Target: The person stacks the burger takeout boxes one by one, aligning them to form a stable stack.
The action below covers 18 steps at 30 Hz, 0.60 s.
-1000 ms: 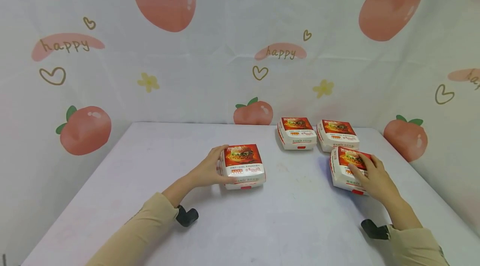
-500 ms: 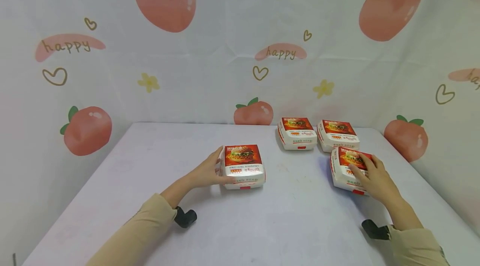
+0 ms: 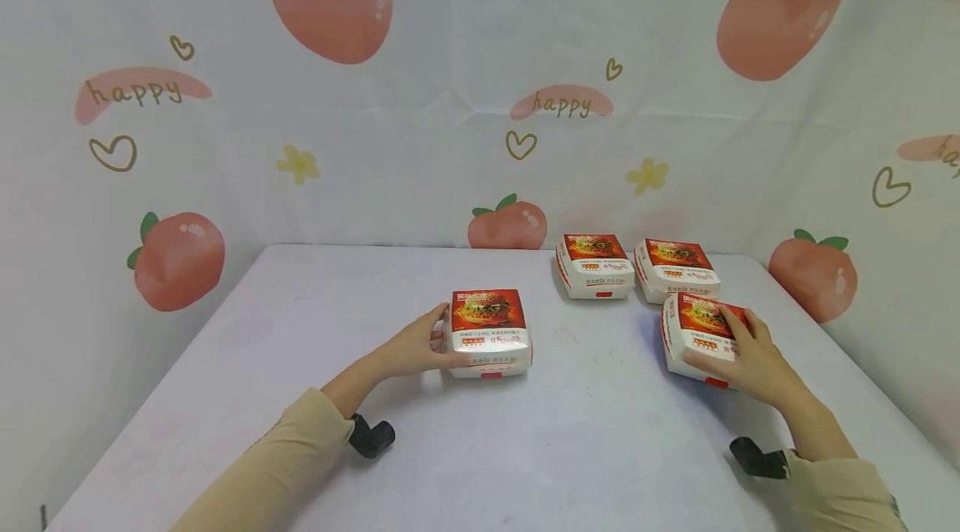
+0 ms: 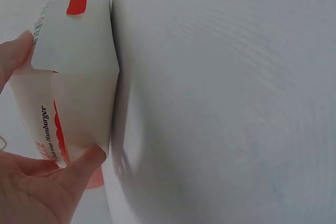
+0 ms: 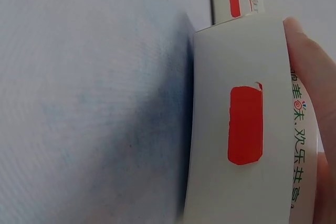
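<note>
Left hand (image 3: 411, 346) held the left box (image 3: 487, 336), approx mid bench (image 3: 570, 449), from its left side: thumb by the near left corner at lid height, fingers (image 4: 86, 166) spread away from it & pinching the left side, one tip low by the base. Right hand (image 3: 753, 365) held the right box (image 3: 693, 325), toward the bench's right: thumb laid along the near lid edge, other fingers apart from it over the lid's right part; some tips were hidden, so couldn't tell how hard they pressed. Right box sat a bit askew, just on the near side of the far right box (image 3: 677, 267); touching or not, couldn't tell. Far left box (image 3: 595, 269) stood just beside that one. Whether either held box was flat on the bench or slightly up was unclear

Handling, my guess: folded card burger boxes, prob light, contents unseen. Corners & folds looked stiffish, walls & lid likely easy to dent, glossy print maybe a bit slippery. Best hold was prob low on opposite sides, nr the corners, w/ light pressure; the right thumb's spot on the lid edge risked bending it
</note>
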Motion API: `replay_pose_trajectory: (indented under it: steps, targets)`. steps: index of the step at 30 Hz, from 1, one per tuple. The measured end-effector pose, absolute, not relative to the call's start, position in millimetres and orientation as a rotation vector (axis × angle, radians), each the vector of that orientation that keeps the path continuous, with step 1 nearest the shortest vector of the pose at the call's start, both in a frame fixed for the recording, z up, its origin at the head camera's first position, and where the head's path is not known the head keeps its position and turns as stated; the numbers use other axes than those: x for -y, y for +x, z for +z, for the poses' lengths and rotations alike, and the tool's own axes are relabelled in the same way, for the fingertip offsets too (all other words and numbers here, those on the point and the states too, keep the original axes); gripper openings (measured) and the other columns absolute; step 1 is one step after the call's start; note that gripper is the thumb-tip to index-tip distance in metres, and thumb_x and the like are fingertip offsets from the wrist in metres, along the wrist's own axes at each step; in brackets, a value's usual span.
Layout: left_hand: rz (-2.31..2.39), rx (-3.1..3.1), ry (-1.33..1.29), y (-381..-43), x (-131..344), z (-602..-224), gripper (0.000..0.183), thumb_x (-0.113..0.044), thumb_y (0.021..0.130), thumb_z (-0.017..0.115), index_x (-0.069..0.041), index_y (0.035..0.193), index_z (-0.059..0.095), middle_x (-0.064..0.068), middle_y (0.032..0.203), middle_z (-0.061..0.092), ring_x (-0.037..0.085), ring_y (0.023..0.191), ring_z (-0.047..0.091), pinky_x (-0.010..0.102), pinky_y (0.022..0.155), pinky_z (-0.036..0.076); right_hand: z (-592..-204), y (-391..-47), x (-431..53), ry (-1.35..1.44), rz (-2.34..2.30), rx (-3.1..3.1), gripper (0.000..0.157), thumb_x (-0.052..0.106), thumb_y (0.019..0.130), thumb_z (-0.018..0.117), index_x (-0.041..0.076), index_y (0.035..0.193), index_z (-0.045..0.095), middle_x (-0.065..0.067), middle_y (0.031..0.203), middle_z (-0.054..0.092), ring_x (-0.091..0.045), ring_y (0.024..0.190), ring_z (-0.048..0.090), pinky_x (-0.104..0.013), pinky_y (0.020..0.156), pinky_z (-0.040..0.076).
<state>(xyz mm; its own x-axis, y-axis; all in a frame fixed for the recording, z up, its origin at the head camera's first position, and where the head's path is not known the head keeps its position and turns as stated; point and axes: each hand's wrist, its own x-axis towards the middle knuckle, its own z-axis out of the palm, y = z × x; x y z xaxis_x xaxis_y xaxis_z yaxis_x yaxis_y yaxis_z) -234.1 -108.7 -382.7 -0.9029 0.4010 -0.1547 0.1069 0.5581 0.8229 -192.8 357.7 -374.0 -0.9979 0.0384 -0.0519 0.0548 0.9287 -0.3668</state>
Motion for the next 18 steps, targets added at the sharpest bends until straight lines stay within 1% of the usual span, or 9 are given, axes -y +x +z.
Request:
replay_pose_trajectory:
  steps: [5,12,18]
  targets:
    - [1.3,-2.441,0.406,-234.9,108.5,-384.1,0.105,-0.036,0.076,0.076,0.0,0.149,0.01,0.018,0.155,0.02,0.033,0.132,0.043,0.039,0.104,0.044,-375.8,-194.1,-356.6,0.099,-0.607,-3.051,0.11,0.063,0.079,0.058,-0.006,0.146,0.005,-0.041,0.143,0.0,-0.061,0.116,0.024,-0.076,0.087,0.035]
    - [1.302,-2.435,0.419,-234.5,108.9,-384.6,0.105,-0.035,0.076,0.076,-0.001,0.149,0.009,0.019,0.154,0.022,0.033,0.132,0.043,0.039,0.103,0.045,-374.9,-195.5,-355.5,0.123,-0.606,-3.062,0.11,0.064,0.078,0.059,-0.006,0.146,0.008,-0.042,0.142,0.003,-0.06,0.117,0.023,-0.076,0.088,0.035]
    - [1.316,-2.42,0.421,-234.7,109.3,-384.1,0.105,-0.034,0.076,0.076,0.0,0.149,0.009,0.019,0.155,0.02,0.034,0.134,0.041,0.04,0.104,0.044,-373.4,-196.0,-354.1,0.128,-0.6,-3.069,0.11,0.064,0.077,0.059,-0.006,0.146,0.009,-0.042,0.141,0.004,-0.058,0.117,0.022,-0.074,0.088,0.036]
